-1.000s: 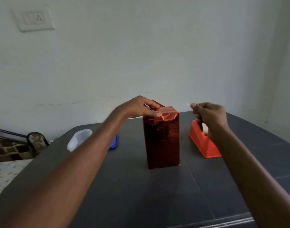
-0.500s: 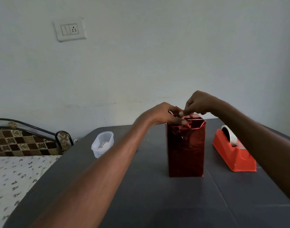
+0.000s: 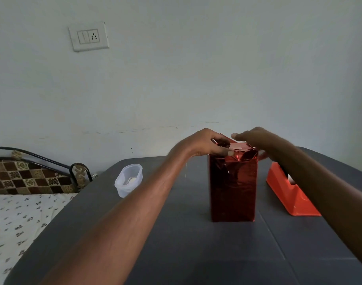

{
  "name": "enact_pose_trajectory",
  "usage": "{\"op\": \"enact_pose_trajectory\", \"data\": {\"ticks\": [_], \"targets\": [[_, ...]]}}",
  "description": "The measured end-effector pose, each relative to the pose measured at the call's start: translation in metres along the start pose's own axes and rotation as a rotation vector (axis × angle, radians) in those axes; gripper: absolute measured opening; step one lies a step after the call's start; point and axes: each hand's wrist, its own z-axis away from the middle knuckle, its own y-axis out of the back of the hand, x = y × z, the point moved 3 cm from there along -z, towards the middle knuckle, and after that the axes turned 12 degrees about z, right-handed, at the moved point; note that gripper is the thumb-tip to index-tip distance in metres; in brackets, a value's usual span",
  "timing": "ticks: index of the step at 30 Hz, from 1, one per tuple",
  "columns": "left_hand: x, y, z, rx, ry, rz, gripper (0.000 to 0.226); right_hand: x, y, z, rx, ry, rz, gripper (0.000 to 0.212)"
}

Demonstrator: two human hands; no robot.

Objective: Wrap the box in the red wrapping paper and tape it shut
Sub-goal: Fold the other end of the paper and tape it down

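From the head view, a tall box [image 3: 233, 188] stands upright near the middle of the dark grey surface [image 3: 196, 243], already covered on its visible sides by shiny red wrapping paper [image 3: 225, 177] that is creased and gathered at the top. Both hands meet over that top end. The left hand [image 3: 204, 144] comes in from 8 o'clock along a bare forearm; its grip is curled onto the folded paper at the box's upper left corner, thumb pressed against the near face and fingers over the top edge. The right hand [image 3: 256, 137] arrives from 4 o'clock and lies flat, fingers stretched leftward across the top — it rests on the folds, palm down, with nothing clasped that can be seen. Between the two hands a pale strip, possibly tape [image 3: 238, 146], lies across the top, though it is too small to be sure. At 3 o'clock from the box, just beside it, an orange tape dispenser [image 3: 289, 200] sits on the surface, partly hidden by the right forearm. At 9 o'clock, well apart, stands a small clear plastic container [image 3: 128, 179] with something pale inside. Further left, beyond the surface's edge, a bed [image 3: 22, 219] with a floral sheet and a checked headboard shows — and on the white wall at 11 o'clock hangs a switch plate [image 3: 88, 37].
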Motion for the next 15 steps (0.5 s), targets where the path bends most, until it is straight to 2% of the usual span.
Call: {"op": "enact_pose_trajectory", "data": {"ticks": [2, 4, 8, 13, 15], "targets": [[-0.001, 0.000, 0.002, 0.000, -0.003, 0.024, 0.036, -0.001, -0.013, 0.004, -0.167, -0.052, -0.033, 0.039], [-0.002, -0.001, 0.003, 0.004, -0.005, 0.025, 0.037, 0.004, -0.020, 0.005, -0.241, -0.084, -0.119, 0.035], [-0.002, -0.001, 0.002, 0.037, 0.009, 0.016, 0.050, 0.010, -0.017, 0.003, -0.274, -0.118, -0.314, 0.024], [-0.002, -0.001, 0.005, 0.031, -0.003, 0.043, 0.043, 0.010, -0.022, 0.007, -0.324, -0.027, -0.314, 0.034], [-0.001, -0.001, 0.006, 0.036, -0.001, 0.038, 0.045, 0.012, -0.020, 0.011, -0.365, -0.005, -0.385, 0.033]]}}
